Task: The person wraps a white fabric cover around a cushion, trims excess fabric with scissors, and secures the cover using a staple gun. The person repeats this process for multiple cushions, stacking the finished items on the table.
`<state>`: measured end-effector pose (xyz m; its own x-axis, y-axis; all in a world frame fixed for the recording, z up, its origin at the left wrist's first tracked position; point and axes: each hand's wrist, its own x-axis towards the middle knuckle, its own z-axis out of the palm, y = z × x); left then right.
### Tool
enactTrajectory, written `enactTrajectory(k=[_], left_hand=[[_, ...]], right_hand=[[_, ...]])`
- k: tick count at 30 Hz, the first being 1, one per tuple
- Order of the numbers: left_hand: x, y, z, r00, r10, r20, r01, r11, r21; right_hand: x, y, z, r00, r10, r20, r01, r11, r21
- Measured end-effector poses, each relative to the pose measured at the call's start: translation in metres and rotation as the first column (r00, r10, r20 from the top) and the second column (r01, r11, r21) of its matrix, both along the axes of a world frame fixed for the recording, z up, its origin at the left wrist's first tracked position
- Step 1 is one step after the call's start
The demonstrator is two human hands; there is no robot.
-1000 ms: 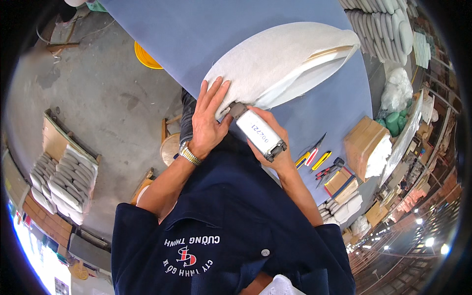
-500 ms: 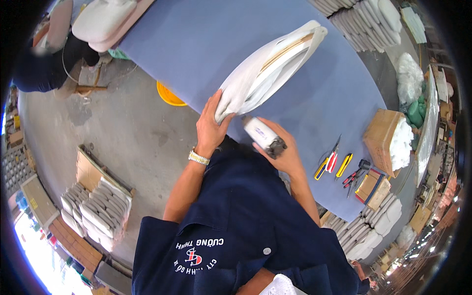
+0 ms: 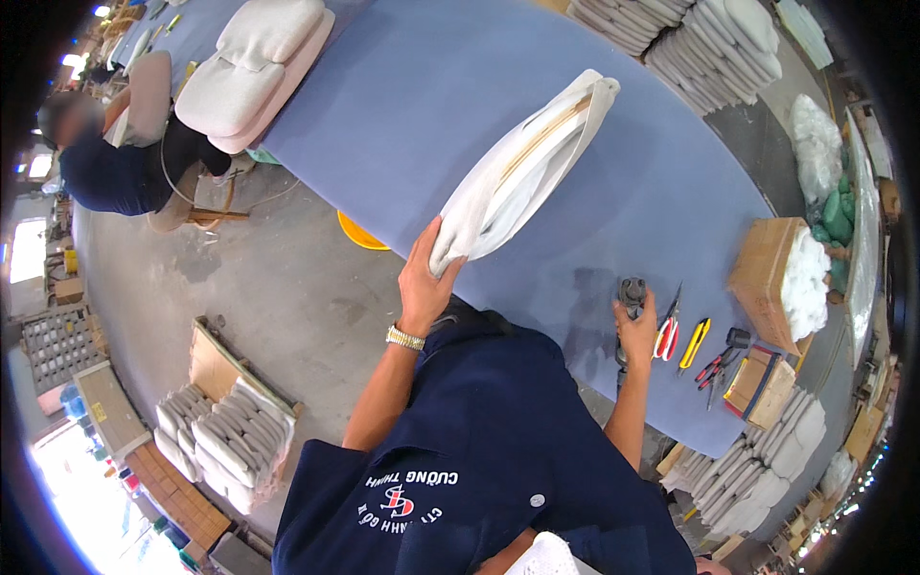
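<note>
My left hand (image 3: 428,287) grips the near end of a white fabric-covered chair pad (image 3: 470,206). The pad is tilted on its edge over the blue-grey table (image 3: 383,115). A strip of tan board (image 3: 541,134) shows along its open side, among folds of white cloth. Over the table to the right, my right hand (image 3: 635,331) is closed around a dark tool that looks like a staple gun (image 3: 631,290). Much of that tool is hidden by the fingers. Red-and-white-handled pliers (image 3: 667,335) lie just right of this hand.
A yellow cutter (image 3: 695,343), red-handled pliers (image 3: 714,367) and a small box (image 3: 760,386) lie right. Behind them stands a carton (image 3: 767,278) with white stuffing. Stacked pads (image 3: 714,48) are at the far right, others (image 3: 254,77) far left, near a seated person (image 3: 125,177).
My right hand has moved right with the tool, from beside the pad to the other tools. My left hand still holds the pad, which appears slightly lower in view.
</note>
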<state>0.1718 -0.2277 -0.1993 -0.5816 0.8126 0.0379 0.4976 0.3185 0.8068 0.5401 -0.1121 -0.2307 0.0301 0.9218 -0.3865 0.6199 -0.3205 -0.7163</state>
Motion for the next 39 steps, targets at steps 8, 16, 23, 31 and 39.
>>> enactTrajectory(k=[8,16,23,31,39], left_hand=[[-0.008,0.005,0.011,0.998,-0.008,0.054,0.007,1.000,0.002],[-0.010,0.006,0.013,0.996,-0.082,0.028,0.083,0.996,-0.043],[-0.009,-0.006,0.009,0.983,-0.172,-0.062,0.170,0.985,-0.041],[-0.028,0.001,-0.001,0.911,-0.408,-0.063,0.404,0.913,-0.064],[-0.075,0.014,0.010,0.821,-0.570,-0.012,0.567,0.818,-0.099]], right_hand=[[-0.048,-0.027,-0.036,0.984,0.180,-0.010,-0.174,0.964,0.203],[-0.022,0.014,-0.047,0.977,0.079,0.200,-0.134,0.951,0.279],[-0.083,0.102,0.052,0.980,0.077,-0.181,-0.015,0.946,0.323],[-0.211,0.183,0.039,0.988,0.136,0.079,-0.157,0.822,0.547],[-0.225,0.257,0.053,1.000,0.001,0.014,-0.008,0.900,0.437]])
